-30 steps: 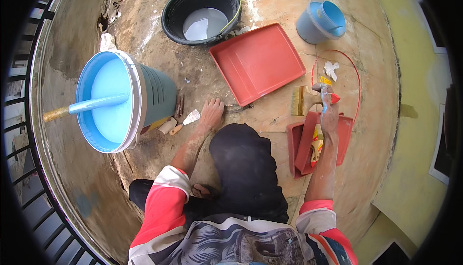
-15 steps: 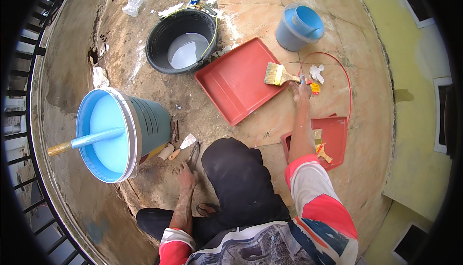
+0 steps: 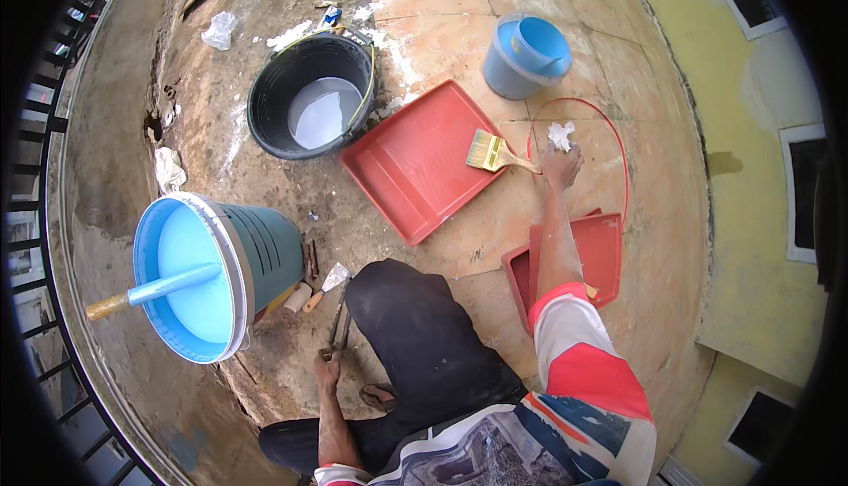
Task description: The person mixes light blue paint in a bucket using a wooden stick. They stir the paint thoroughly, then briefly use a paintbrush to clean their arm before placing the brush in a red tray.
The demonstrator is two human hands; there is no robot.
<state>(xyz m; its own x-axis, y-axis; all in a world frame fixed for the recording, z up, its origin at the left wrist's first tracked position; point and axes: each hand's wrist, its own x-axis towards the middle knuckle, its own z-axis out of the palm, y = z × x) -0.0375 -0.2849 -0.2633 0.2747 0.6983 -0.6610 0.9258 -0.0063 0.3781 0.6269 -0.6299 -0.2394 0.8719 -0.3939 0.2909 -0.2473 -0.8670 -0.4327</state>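
Observation:
At the lower left my left hand [image 3: 328, 367] is closed around the ends of a dark, two-legged tool [image 3: 339, 320] like pliers. A scraper [image 3: 327, 286] with a pale blade lies just beyond the tool. On the right my right hand [image 3: 563, 168], fingers curled, is over the floor beside a crumpled white paper [image 3: 560, 136]; what lies in or under it is hidden. A wide paintbrush [image 3: 488, 151] rests across the right rim of the large red paint tray [image 3: 415, 163], its handle pointing at my right hand.
A big bucket of light-blue paint [image 3: 265, 239] with a stick in it stands left. Farther off are a black bucket [image 3: 265, 115] of greyish liquid and a smaller blue bucket [image 3: 512, 71]. A smaller red tray [image 3: 601, 243] lies partly under my right forearm; a red strap [image 3: 625, 155] curves nearby.
My right hand has moved right from the paintbrush handle toward the crumpled paper, covering the place of a yellow-red packet. My left hand has drawn back toward me with the dark tool.

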